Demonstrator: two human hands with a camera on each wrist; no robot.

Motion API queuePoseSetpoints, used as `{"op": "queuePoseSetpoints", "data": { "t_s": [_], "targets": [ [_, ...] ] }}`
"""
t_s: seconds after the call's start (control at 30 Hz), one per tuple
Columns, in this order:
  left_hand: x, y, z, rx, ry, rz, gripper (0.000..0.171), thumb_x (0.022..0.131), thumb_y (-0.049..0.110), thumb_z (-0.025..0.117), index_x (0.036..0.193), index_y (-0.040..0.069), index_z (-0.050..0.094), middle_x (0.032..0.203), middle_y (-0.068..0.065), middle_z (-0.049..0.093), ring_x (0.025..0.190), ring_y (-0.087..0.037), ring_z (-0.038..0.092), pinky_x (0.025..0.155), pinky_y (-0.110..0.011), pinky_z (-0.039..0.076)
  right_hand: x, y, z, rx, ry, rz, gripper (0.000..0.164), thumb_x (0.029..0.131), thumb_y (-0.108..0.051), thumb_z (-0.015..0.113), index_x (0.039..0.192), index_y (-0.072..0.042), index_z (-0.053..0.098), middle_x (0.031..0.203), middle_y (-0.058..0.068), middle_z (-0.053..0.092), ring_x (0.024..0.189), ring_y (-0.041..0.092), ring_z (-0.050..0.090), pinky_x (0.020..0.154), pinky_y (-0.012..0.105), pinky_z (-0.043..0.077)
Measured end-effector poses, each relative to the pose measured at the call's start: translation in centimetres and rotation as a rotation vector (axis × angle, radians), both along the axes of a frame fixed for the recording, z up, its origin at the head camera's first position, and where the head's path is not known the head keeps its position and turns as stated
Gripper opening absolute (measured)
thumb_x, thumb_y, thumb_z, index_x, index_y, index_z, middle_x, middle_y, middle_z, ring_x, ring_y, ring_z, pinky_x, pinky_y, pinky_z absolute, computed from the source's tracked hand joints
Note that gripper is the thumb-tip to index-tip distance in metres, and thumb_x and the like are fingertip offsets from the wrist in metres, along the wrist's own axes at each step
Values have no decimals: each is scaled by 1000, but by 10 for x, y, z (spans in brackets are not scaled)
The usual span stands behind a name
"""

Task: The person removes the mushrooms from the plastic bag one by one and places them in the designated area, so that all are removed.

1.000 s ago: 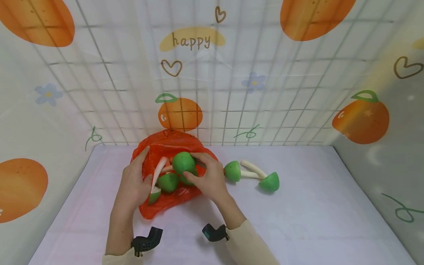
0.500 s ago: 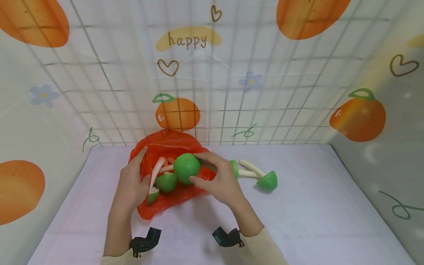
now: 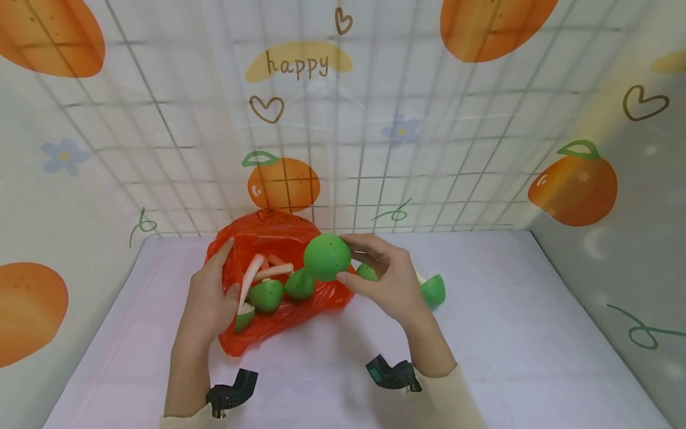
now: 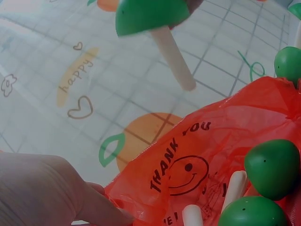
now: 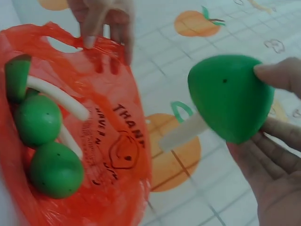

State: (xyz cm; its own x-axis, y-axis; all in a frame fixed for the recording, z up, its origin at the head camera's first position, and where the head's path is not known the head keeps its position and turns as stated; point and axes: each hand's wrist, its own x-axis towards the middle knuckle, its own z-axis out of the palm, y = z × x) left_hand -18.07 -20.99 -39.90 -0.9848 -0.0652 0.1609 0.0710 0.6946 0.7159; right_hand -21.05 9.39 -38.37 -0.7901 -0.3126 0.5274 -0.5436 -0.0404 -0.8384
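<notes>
A toy mushroom (image 5: 230,96) with a green cap and pale stem is held by the cap in my right hand (image 3: 393,280), lifted off the table. Its thumb and fingers grip opposite sides of the cap. My left hand (image 3: 211,298) pinches the left edge of a red plastic bag (image 4: 197,141), which carries printed words and a smiling face. Several more green-capped mushrooms lie in the bag's mouth, among them one mushroom (image 3: 266,296) in the middle and another mushroom (image 3: 300,284) to its right.
Right of the bag, partly behind my right hand, lie a green-capped mushroom (image 3: 367,272) and another mushroom (image 3: 433,290) on the white table (image 3: 509,339). A patterned cloth wall (image 3: 343,131) rises at the table's back edge.
My right hand has lifted the mushroom up out of the bag and moved right with it. That uncovers another mushroom in the bag. The left hand keeps hold of the bag's edge.
</notes>
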Motion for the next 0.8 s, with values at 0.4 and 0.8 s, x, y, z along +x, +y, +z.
{"op": "queuePoseSetpoints", "data": {
  "t_s": [0.4, 0.8],
  "targets": [
    [0, 1, 1, -7, 3, -5, 81, 95, -8, 64, 166, 8, 30, 162, -22, 41, 148, -46, 37, 113, -64, 40, -8, 49, 4, -236, -44, -66, 52, 83, 22, 71, 133, 12, 64, 128, 10, 72, 120, 25, 67, 107, 36, 53],
    [1, 2, 2, -6, 5, -11, 80, 95, -9, 63, 166, 7, 30, 162, -22, 41, 149, -45, 36, 113, -64, 40, -26, 96, -19, -310, -111, -338, 48, 86, 24, 69, 132, 17, 61, 119, 7, 74, 116, 22, 68, 100, 29, 56]
  ]
}}
